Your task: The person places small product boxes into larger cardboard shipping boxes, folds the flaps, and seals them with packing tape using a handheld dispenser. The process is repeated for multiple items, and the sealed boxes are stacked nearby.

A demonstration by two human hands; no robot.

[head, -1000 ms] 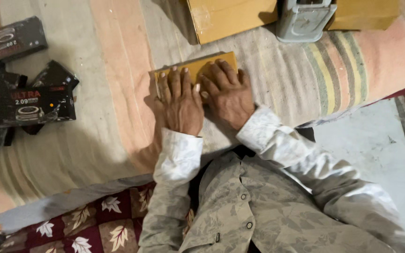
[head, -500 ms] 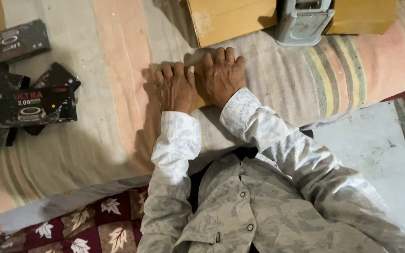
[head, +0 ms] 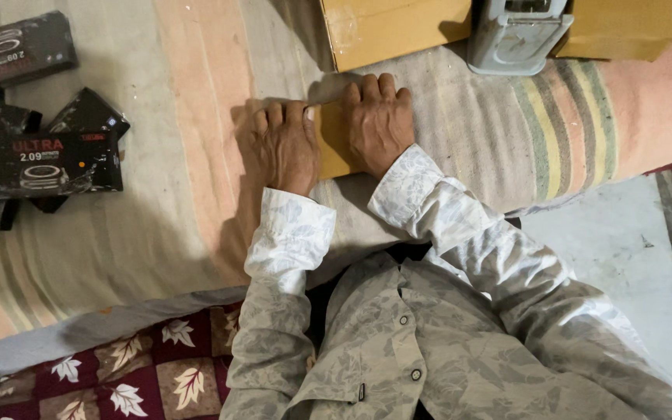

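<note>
While black boxes [head: 36, 159] lie far left on the striped blanket [head: 180, 117], left hand [head: 283, 148] and right hand [head: 379, 120] press flat, fingers [head: 289, 115] together, on a small tan cardboard piece [head: 334, 140] between them; larger cardboard box [head: 394, 29] just beyond.

Both hands now lie farther forward, close to the large cardboard box [head: 394, 31]. The left hand [head: 283, 148] and right hand [head: 379, 120] cover most of the flat tan piece [head: 332, 144], whose far edge no longer shows beyond the fingertips.
</note>
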